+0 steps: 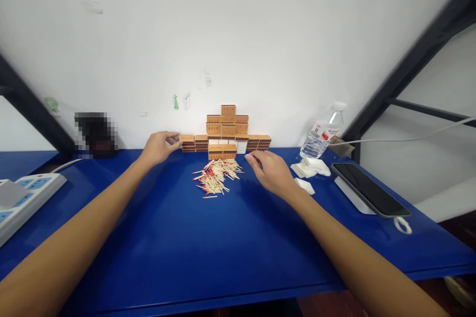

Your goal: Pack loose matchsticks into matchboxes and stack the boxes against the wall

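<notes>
Against the wall, orange-brown matchboxes are stacked in a stepped shape, tallest in the middle with a lower wing on each side. At the far left end, my left hand has its thumb and fingertips closed on the edge of the top matchbox. That box juts slightly past the stack under it. My right hand hovers right of the front boxes, fingers curled in against the thumb; whatever is between them is hidden. Between my hands lies a loose pile of red-tipped matches. White pieces show inside the stack.
Right of my right hand are white folded pieces, a clear water bottle and a phone on a white object. A power strip lies at the left. A blue table meets the white wall behind; a cable crosses at right.
</notes>
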The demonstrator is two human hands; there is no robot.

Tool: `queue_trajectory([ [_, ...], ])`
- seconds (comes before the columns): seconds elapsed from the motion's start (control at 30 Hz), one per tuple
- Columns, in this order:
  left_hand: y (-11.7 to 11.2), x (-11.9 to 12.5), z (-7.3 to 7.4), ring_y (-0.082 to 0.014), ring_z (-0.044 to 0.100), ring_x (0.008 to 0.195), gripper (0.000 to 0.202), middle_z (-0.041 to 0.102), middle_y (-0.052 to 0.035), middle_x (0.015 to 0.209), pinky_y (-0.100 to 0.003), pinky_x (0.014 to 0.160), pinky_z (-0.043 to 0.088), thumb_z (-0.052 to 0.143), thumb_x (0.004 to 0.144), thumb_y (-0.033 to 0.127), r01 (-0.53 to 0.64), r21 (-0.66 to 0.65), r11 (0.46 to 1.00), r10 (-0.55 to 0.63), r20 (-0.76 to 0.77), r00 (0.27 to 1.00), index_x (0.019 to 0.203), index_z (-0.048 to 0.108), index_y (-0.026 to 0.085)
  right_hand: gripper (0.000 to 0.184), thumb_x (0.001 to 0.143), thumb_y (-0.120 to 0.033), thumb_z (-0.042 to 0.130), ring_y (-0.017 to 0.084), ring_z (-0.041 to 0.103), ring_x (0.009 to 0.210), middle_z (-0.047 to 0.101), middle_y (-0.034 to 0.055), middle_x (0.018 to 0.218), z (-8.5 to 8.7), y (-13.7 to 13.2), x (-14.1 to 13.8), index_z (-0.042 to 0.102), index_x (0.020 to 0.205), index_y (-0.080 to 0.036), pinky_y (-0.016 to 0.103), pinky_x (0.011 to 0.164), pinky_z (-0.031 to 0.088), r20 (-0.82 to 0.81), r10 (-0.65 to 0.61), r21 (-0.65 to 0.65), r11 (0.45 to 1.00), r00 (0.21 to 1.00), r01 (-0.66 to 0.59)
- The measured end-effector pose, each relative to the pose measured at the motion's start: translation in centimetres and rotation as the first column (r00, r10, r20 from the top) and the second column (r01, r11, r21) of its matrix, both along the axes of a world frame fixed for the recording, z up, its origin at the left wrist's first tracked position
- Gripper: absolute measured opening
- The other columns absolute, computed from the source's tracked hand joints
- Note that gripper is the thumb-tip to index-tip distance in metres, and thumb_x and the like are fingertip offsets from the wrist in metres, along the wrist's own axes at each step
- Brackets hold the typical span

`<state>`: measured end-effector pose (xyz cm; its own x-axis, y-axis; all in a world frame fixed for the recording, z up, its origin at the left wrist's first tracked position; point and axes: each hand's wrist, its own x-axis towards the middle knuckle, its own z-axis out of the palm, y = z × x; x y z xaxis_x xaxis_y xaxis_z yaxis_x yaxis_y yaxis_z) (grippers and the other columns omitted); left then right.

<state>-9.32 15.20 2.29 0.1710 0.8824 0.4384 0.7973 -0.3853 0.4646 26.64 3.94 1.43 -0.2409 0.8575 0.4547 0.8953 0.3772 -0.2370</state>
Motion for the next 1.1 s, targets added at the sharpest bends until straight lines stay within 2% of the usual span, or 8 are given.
queue_trajectory([
  [0.43, 0.1, 2.7, -0.8, -0.0262, 0.072, 0.085, 0.034, 0.08, -0.0112, 0.097, -0.035, 0.08, 0.051, 0.075, 0.086, 0.045, -0.164, 0.075, 0.984, 0.167, -0.033, 0.985, 0.106, 0.078, 0.017, 0.04, 0.109, -0.043, 0.043, 0.023, 0.064, 0.081, 0.075, 0.0083, 0.086, 0.1, 0.2, 0.4, 0.07, 0.09, -0.019, 0.033, 0.071, 0.037, 0.022, -0.013, 0.006, 1.0, 1.0, 0.013],
  [0.6, -3.0, 3.2, -0.5, -0.0297, 0.07, 0.098, 0.033, 0.075, -0.0153, 0.115, -0.04, 0.09, 0.051, 0.069, 0.092, 0.04, -0.2, 0.157, 0.967, 0.21, -0.05, 0.976, 0.112, 0.075, 0.015, 0.041, 0.109, -0.042, 0.043, 0.024, 0.067, 0.084, 0.076, 0.0097, 0.089, 0.5, 0.6, 1.1, 0.072, 0.093, -0.019, 0.034, 0.071, 0.038, 0.049, -0.088, 0.043, 0.995, 0.995, 0.086],
  [0.67, -5.6, 3.6, -0.3, -0.0279, 0.069, 0.096, 0.024, 0.075, -0.0128, 0.107, -0.04, 0.09, 0.051, 0.06, 0.098, 0.035, -0.084, 0.241, 0.967, 0.118, -0.135, 0.984, 0.102, 0.076, 0.017, 0.038, 0.108, -0.04, 0.044, 0.026, 0.068, 0.087, 0.077, 0.0105, 0.091, 0.7, 0.9, 1.9, 0.073, 0.095, -0.018, 0.034, 0.072, 0.039, 0.073, -0.149, 0.059, 0.988, 0.986, 0.145],
  [0.77, -9.9, 4.2, -0.4, -0.0218, 0.07, 0.092, 0.025, 0.077, -0.0074, 0.102, -0.034, 0.084, 0.053, 0.052, 0.104, 0.032, 0.319, 0.183, 0.93, -0.263, -0.275, 0.925, 0.102, 0.074, 0.021, 0.031, 0.105, -0.035, 0.049, 0.027, 0.069, 0.088, 0.078, 0.0117, 0.094, 1.4, 1.5, 3.9, 0.073, 0.097, -0.018, 0.034, 0.07, 0.039, 0.131, -0.229, 0.051, 0.973, 0.964, 0.224],
  [0.83, -11.9, 4.2, -0.9, -0.021, 0.071, 0.093, 0.027, 0.078, -0.0063, 0.101, -0.034, 0.084, 0.054, 0.05, 0.106, 0.031, 0.39, 0.215, 0.895, -0.314, -0.314, 0.896, 0.104, 0.074, 0.022, 0.025, 0.101, -0.032, 0.054, 0.026, 0.069, 0.085, 0.077, 0.0119, 0.092, 2.0, 1.8, 5.8, 0.073, 0.096, -0.018, 0.033, 0.068, 0.039, 0.178, -0.247, -0.023, 0.967, 0.953, 0.255],
  [0.93, -13.0, 3.8, -2.0, -0.0177, 0.07, 0.073, 0.026, 0.078, -0.0041, 0.088, -0.031, 0.07, 0.053, 0.054, 0.105, 0.036, 0.287, 0.27, 0.919, -0.222, -0.246, 0.944, 0.102, 0.076, 0.022, 0.019, 0.091, -0.037, 0.067, 0.02, 0.067, 0.074, 0.075, 0.0069, 0.085, 3.1, 1.4, 8.9, 0.074, 0.093, -0.019, 0.03, 0.066, 0.044, 0.153, -0.09, -0.356, 0.924, 0.984, 0.14],
  [1.0, -12.7, 3.6, -2.6, -0.0162, 0.068, 0.069, 0.025, 0.079, -0.0036, 0.089, -0.03, 0.067, 0.053, 0.057, 0.103, 0.038, 0.25, 0.247, 0.936, -0.205, -0.193, 0.959, 0.103, 0.077, 0.023, 0.032, 0.08, -0.046, 0.078, 0.02, 0.068, 0.076, 0.075, 0.0061, 0.091, 3.6, 0.8, 10.3, 0.076, 0.098, -0.02, 0.029, 0.067, 0.048, 0.123, -0.02, -0.507, 0.858, 0.992, 0.08],
  [1.1, -12.4, 3.9, -2.9, -0.0145, 0.066, 0.067, 0.025, 0.078, -0.003, 0.088, -0.028, 0.066, 0.054, 0.062, 0.099, 0.041, 0.236, 0.219, 0.947, -0.221, -0.09, 0.971, 0.107, 0.077, 0.022, 0.047, 0.065, -0.048, 0.087, 0.023, 0.069, 0.081, 0.073, 0.0076, 0.102, 3.7, 0.1, 11.0, 0.078, 0.105, -0.023, 0.03, 0.066, 0.052, 0.175, -0.002, -0.592, 0.799, 0.985, 0.107],
])
